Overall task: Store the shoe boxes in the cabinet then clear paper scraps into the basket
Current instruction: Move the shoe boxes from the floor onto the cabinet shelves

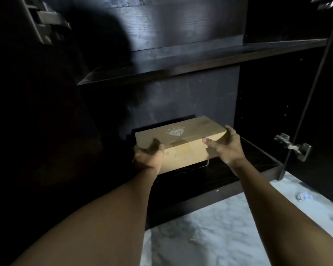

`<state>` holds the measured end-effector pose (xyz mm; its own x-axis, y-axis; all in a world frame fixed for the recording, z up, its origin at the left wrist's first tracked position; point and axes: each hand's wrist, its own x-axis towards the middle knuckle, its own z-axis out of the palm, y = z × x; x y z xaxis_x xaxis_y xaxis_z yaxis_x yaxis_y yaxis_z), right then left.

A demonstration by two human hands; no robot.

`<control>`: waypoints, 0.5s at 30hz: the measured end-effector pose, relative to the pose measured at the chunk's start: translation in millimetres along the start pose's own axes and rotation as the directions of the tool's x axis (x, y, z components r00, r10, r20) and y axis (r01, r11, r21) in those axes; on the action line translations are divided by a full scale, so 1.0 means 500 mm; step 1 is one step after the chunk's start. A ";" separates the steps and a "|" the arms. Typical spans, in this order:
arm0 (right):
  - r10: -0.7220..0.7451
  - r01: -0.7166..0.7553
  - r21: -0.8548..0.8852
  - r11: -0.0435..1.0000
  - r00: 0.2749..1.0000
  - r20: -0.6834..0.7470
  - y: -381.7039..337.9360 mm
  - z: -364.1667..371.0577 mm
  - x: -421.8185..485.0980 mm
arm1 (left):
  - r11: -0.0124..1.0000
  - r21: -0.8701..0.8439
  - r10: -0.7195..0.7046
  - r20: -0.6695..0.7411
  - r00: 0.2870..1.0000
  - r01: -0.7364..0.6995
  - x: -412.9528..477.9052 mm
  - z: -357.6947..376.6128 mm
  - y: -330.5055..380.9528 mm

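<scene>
A tan shoe box with a white diamond logo on its lid sits low inside the dark cabinet. It rests on top of a black box on the bottom shelf. My left hand grips the tan box's near left corner. At the box's right end, my right hand holds it with the thumb on the lid and the fingers around the side. A crumpled paper scrap lies on the pale floor at the right. No basket is in view.
An empty dark shelf runs above the box. The cabinet door stands open on the right, with a metal hinge sticking out. Another hinge shows at top left. Pale speckled floor lies below the cabinet.
</scene>
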<state>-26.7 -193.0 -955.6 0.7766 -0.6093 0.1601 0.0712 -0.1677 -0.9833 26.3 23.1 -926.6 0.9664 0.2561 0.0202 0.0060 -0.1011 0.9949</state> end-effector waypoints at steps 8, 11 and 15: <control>0.008 -0.008 -0.005 1.000 1.000 -0.011 0.017 0.060 0.030 | 0.944 0.285 0.148 0.080 0.986 -0.165 0.053 0.005 -0.057; -0.048 0.043 -0.089 0.995 0.997 -0.058 0.019 0.056 0.019 | 0.892 0.405 0.196 0.050 0.979 -0.199 0.053 0.010 -0.052; -0.167 0.101 -0.265 0.959 0.957 -0.237 0.032 0.053 -0.037 | 0.512 0.724 0.552 0.134 0.823 -0.462 -0.001 0.002 -0.058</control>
<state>-23.4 -163.9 -976.5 0.5830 -0.7390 0.3377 -0.0191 -0.4280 -0.9036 26.1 25.3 -955.7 0.8330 0.0261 0.5527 -0.2570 -0.8664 0.4282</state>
